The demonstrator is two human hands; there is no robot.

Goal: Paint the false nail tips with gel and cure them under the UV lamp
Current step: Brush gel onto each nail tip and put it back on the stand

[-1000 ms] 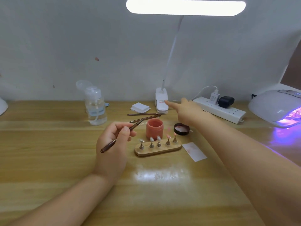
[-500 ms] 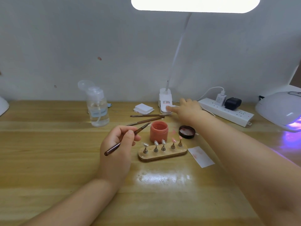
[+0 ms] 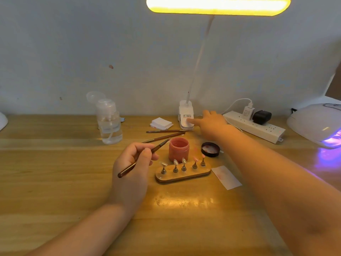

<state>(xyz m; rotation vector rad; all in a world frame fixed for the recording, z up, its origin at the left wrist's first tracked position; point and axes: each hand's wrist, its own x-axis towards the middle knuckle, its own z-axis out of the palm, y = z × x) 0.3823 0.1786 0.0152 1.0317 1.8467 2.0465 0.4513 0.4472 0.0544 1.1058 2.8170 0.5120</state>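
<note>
While a clear pump bottle [image 3: 109, 124] stands toward the left rear of the wooden tabletop [image 3: 55, 182], the left hand [image 3: 132, 167] hovers just left of centre, fingers and thumb curled round a brown brush [image 3: 144, 157] whose bristle end points up and right toward the pink gel jar [image 3: 179, 149]. Two more brushes [image 3: 166, 134] lie behind the jar, with a stack of white pads [image 3: 161, 123] beyond them. In front of the jar sits a wooden stand [image 3: 182, 174] carrying five false nail tips [image 3: 184, 163] on small pegs, the two rightmost looking pink. The jar's black lid [image 3: 211, 149] lies to the right, near a white paper slip [image 3: 226, 177]. The right hand [image 3: 212, 124] reaches back, its extended forefinger touching the base of the desk lamp [image 3: 186, 115], whose head glows yellow overhead. Farther right lie a power strip [image 3: 258, 129] and, at the edge, the UV lamp [image 3: 317, 122], casting violet light onto the wood.
</note>
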